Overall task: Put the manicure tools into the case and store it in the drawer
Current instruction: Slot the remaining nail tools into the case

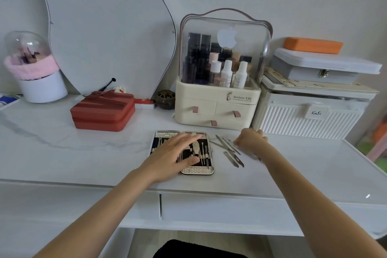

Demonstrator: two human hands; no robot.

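Metal tools lie loose at centre frame, just right of the open case, near enough to feed in one by one. The left hand rests flat on the case, fingers straight, likely steadying it. The right hand curls over the far tool ends; whether it pinches one I cannot tell. The drawer, lower centre, is closed

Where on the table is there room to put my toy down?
Bare tabletop lies left of the open case, in front of the red box. More lies right of the loose tools, before the ribbed box. The back row is crowded, and both hands fill the middle.
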